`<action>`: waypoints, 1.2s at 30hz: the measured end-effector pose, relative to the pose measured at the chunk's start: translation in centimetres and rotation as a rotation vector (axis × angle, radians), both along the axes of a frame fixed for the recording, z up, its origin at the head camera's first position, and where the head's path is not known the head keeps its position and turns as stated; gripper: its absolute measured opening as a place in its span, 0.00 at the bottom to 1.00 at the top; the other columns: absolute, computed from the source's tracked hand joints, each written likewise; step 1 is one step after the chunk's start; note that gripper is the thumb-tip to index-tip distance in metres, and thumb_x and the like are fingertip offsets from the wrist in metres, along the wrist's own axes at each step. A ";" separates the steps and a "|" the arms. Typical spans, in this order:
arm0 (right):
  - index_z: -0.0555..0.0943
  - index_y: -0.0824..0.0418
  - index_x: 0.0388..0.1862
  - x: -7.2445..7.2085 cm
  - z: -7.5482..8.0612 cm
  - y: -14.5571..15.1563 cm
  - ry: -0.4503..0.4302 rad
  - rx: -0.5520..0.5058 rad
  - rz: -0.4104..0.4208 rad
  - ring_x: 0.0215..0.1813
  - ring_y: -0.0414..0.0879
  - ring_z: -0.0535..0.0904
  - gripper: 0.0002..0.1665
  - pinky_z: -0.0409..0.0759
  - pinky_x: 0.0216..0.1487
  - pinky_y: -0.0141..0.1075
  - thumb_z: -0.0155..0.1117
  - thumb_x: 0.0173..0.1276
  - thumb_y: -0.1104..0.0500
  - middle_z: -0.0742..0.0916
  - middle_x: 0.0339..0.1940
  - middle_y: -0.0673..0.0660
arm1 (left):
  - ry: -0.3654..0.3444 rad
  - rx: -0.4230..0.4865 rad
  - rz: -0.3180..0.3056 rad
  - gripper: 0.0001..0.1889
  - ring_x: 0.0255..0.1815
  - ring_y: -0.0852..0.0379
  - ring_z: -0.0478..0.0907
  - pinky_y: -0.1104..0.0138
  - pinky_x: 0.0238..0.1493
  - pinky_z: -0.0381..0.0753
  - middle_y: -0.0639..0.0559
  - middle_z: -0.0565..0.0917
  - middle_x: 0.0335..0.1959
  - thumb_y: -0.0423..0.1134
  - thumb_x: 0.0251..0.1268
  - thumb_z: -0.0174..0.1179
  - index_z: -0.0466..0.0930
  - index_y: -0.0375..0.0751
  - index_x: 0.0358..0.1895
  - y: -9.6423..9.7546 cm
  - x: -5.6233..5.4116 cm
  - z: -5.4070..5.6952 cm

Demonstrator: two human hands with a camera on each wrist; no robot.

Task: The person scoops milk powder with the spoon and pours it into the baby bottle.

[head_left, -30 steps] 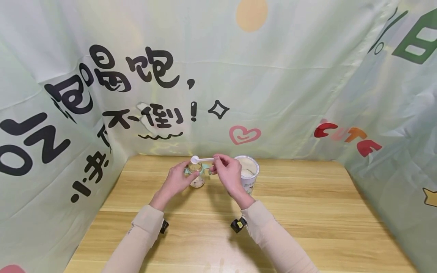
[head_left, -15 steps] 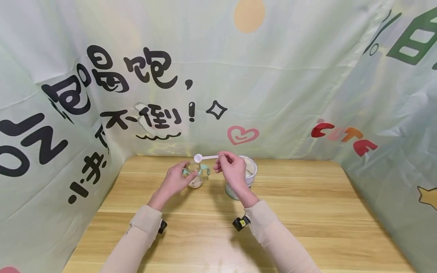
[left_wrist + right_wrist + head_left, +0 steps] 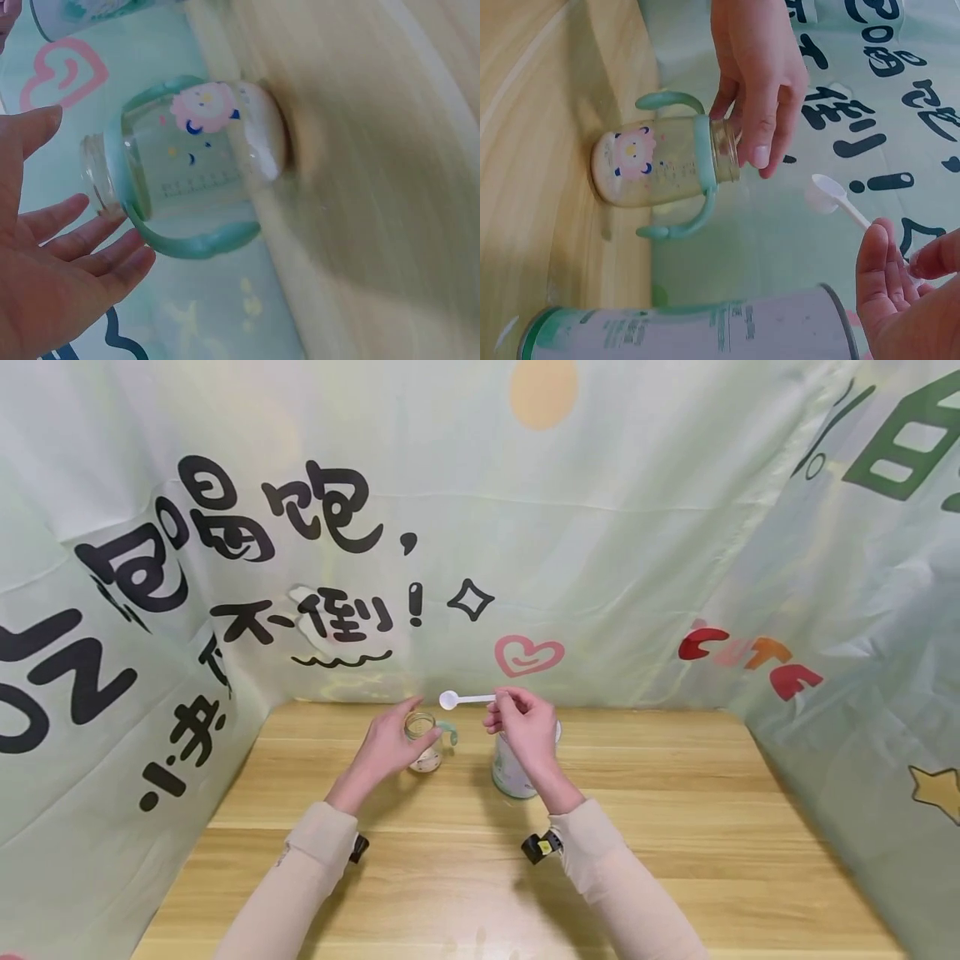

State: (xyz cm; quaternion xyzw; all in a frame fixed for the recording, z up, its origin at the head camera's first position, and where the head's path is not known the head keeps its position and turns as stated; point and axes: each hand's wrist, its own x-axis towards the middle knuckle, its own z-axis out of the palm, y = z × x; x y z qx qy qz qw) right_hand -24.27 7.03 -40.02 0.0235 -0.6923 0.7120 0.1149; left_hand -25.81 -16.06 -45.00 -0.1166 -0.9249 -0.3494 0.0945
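Observation:
A clear baby bottle (image 3: 426, 762) with a mint-green two-handled collar (image 3: 120, 161) stands upright and uncapped on the table. My left hand (image 3: 390, 745) is beside its neck, thumb and fingers spread apart. In the left wrist view, the fingers (image 3: 90, 240) lie loosely extended by the collar; I cannot tell whether they touch it. Right of the bottle, my right hand (image 3: 528, 722) pinches the handle end of a white measuring scoop (image 3: 448, 699). The scoop's bowl hangs in the air, above and right of the bottle mouth. Below that hand stands a tall can (image 3: 513, 777), its opening mostly hidden.
The wooden table (image 3: 675, 827) ends at a printed fabric backdrop (image 3: 622, 610) just behind the bottle and can. Fabric walls also stand at left and right. Each wrist carries a small black camera, the right one (image 3: 540, 846) near the sleeve cuff.
My right hand has drawn the scoop up and right, away from over the bottle mouth. My left fingers have spread and lifted from around the bottle's neck. The head view has shifted slightly.

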 end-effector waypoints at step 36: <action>0.86 0.69 0.49 0.5 0.8 5.5 -0.056 -0.032 -0.136 0.25 0.42 0.87 0.13 0.91 0.32 0.37 0.61 0.77 0.62 0.90 0.29 0.57 | 0.013 0.018 -0.109 0.39 0.77 0.35 0.71 0.43 0.79 0.69 0.36 0.75 0.76 0.53 0.70 0.68 0.67 0.39 0.79 4.5 -0.4 1.6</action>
